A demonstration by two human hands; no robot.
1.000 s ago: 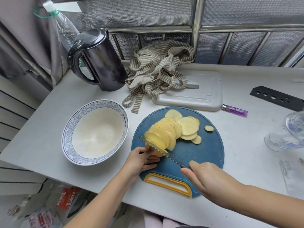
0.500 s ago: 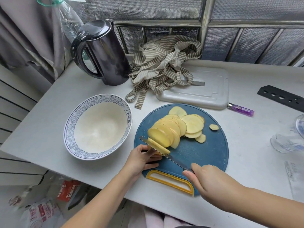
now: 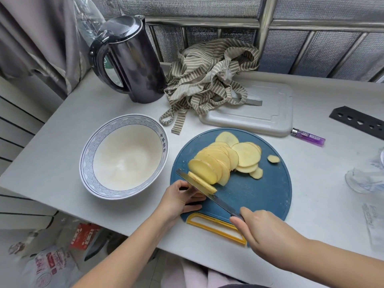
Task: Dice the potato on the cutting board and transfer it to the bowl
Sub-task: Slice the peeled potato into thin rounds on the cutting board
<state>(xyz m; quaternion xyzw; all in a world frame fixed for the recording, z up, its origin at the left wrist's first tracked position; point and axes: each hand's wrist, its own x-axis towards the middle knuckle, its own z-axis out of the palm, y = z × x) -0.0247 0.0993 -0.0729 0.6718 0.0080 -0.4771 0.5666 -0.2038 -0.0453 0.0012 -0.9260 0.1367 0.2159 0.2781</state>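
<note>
A pale grey tabletop (image 3: pixel 62 159) runs below a metal-framed window wall. Near its far left corner stands a glossy black electric kettle (image 3: pixel 133 65), and in front of that, toward the near left edge, sits a white ceramic bowl with a blue wave-patterned rim (image 3: pixel 86 163). Just right of the bowl, at the near edge, lies a round dark blue cutting board with a yellow handle (image 3: pixel 249 196). On it the peeled yellow potato (image 3: pixel 209 169) lies mostly as a fanned row of thin rounds. The left hand (image 3: pixel 176 201) pinches its uncut end with curled fingers at the board's left edge. A long steel knife (image 3: pixel 218 201) is set across that end, its handle wrapped by the closed fingers of the right hand (image 3: pixel 264 231). Behind the board a striped beige cloth (image 3: pixel 207 80) lies partly on a pale grey rectangular plastic board (image 3: pixel 270 113), with a purple lighter (image 3: pixel 308 137) to its right
</note>
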